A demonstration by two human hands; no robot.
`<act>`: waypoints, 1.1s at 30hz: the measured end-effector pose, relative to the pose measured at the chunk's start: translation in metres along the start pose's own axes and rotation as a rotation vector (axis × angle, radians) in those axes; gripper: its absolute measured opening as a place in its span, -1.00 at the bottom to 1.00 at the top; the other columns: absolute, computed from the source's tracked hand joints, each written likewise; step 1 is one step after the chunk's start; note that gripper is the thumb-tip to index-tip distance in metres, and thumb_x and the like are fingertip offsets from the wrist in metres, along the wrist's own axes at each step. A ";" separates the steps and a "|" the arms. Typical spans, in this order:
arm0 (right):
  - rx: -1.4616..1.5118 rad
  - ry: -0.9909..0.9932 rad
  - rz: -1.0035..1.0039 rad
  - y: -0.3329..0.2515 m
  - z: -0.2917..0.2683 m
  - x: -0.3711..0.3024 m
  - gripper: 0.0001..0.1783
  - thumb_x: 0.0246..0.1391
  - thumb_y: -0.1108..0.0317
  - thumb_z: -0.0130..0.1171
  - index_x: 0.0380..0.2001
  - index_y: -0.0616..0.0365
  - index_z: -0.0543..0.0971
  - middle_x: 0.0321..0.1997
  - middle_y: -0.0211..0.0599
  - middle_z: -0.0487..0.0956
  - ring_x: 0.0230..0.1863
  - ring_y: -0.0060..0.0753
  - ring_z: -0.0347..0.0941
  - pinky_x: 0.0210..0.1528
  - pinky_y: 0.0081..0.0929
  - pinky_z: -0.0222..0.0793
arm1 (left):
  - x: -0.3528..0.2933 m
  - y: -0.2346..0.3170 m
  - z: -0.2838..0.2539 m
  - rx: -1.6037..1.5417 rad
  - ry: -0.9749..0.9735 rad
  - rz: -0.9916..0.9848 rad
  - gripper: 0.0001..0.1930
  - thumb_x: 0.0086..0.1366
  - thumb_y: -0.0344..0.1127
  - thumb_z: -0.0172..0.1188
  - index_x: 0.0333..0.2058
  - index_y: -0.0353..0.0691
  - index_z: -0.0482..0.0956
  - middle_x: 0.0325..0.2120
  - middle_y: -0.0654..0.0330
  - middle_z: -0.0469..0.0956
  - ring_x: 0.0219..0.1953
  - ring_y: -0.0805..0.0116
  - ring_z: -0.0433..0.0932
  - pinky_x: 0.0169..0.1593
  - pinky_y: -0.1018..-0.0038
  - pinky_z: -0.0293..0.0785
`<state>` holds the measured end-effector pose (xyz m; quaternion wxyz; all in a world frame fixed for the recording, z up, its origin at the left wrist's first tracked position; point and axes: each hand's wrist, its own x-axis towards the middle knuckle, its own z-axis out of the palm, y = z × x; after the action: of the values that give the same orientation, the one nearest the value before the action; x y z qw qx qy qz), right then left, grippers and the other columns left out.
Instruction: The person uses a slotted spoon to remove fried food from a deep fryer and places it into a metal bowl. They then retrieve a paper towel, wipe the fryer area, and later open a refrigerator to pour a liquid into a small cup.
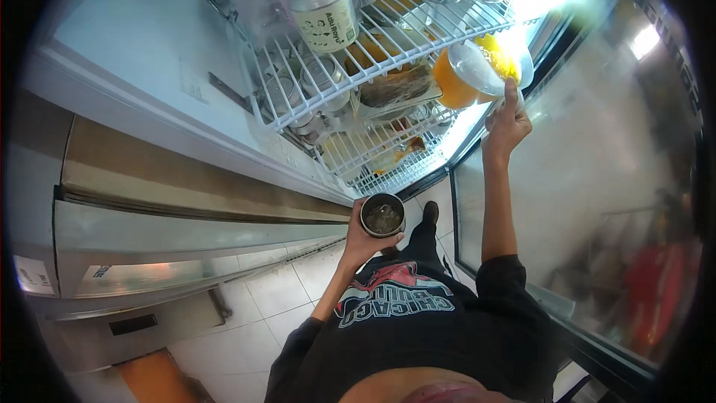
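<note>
Fridge access was tight. Upper wire shelf (388,41) was packed with cans (324,11) to its front edge, no gap between them. Right hand (507,123) and orange-filled clear container (477,75) blocked the shelf's right end. Lower shelf (380,153) had some bare wire at front. Open glass door (597,179) walled off the right. Left hand (365,242) with cup (382,215) sat low, clear of the shelves.

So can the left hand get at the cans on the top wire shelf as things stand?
Probably not freely: the left hand is wrapped around a metal cup holding ice, held low by the torso. The cans stand unblocked on the wire shelf, door open.
</note>
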<state>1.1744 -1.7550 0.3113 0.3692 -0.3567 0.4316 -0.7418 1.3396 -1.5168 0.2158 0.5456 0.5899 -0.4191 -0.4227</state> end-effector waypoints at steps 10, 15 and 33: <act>-0.283 0.046 -0.131 -0.044 -0.051 -0.025 -0.55 -0.11 0.19 0.32 -0.86 0.03 0.33 -0.87 -0.63 0.17 -0.86 -0.80 -0.04 -0.79 -0.73 -0.18 | 0.000 -0.001 -0.011 -0.052 -0.095 0.072 -0.23 -0.32 -0.41 0.49 -0.09 -0.26 0.22 -0.20 0.16 0.42 -0.11 0.40 0.42 -0.02 0.49 0.35; -0.258 0.010 -0.047 -0.076 -0.092 -0.052 -0.53 -0.03 0.24 0.24 -0.87 -0.03 0.26 -0.87 -0.65 0.14 -0.87 -0.80 -0.08 -0.79 -0.71 -0.26 | 0.009 0.000 -0.014 -0.033 -0.171 0.093 -0.24 -0.32 -0.38 0.50 -0.10 -0.27 0.25 -0.22 0.18 0.42 -0.13 0.42 0.42 -0.03 0.51 0.33; -0.498 -0.153 -0.054 -0.134 -0.184 -0.137 -0.58 -0.12 0.15 0.22 -0.81 0.09 0.29 -0.82 -0.67 0.16 -0.81 -0.86 -0.03 -0.76 -0.76 -0.30 | 0.029 0.057 0.004 -0.105 -0.134 0.238 -0.24 -0.34 -0.38 0.47 -0.10 -0.27 0.25 -0.21 0.18 0.40 -0.12 0.40 0.41 -0.01 0.50 0.31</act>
<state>1.0513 -1.5207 0.3355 0.2817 -0.5030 0.5620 -0.5931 1.3422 -1.5486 0.2711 0.5927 0.4771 -0.4991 -0.4148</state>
